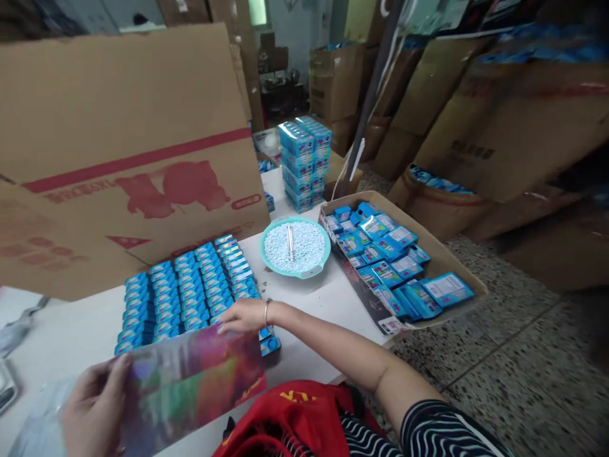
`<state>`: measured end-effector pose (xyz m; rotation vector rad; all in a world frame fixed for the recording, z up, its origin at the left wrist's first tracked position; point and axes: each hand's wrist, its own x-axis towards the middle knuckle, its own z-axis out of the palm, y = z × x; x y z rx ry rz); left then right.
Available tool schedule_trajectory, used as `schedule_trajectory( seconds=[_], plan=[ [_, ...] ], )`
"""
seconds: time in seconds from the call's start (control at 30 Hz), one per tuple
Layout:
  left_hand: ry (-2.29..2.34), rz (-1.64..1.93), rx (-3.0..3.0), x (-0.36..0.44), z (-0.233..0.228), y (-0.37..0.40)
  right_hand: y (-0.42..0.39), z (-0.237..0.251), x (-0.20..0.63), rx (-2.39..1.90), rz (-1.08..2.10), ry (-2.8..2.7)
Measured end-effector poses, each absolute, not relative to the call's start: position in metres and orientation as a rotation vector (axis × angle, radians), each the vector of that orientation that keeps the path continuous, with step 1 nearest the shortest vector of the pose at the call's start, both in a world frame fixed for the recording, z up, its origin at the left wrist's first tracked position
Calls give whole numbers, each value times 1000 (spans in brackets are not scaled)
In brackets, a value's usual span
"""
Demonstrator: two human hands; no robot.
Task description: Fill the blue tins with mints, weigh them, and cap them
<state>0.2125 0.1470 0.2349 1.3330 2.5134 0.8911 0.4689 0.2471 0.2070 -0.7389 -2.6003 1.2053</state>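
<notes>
Both hands hold an iridescent, rainbow-sheened film sheet [190, 381] over the near edge of the white table [323, 298]. My left hand [95, 406] grips its lower left corner. My right hand [245, 315], with a bracelet at the wrist, pinches its upper right corner. Just beyond the sheet lie several neat rows of small blue boxes [188, 289], standing tightly side by side; the sheet covers their nearest row.
A teal bowl [295, 246] of small white pellets with a scoop sits mid-table. A shallow cardboard tray [451, 260] of loose blue boxes hangs off the right edge. Stacked wrapped blue packs [304, 162] stand behind. A large printed carton [124, 158] leans at left. Red cloth [290, 419] lies on my lap.
</notes>
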Motion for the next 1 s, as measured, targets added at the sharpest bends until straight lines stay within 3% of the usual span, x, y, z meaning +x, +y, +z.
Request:
schedule_trajectory(
  seconds=[0.1,0.2,0.33,0.67,1.0],
  plan=[
    [2549,699,1596,210,205,150,245,184,451,-784,1253,-2702],
    [2153,467,2052,219,182,149,241,168,430,-704,1319,-2719],
    [1616,97,1823,213,169,151,246,152,422,-661,1423,-2612],
    [1697,291,1932,214,110,202,252,84,413,-1184,1410,-1946],
    [1783,252,2142,235,83,247,278,41,399,-1268,1493,-1611]
  ],
)
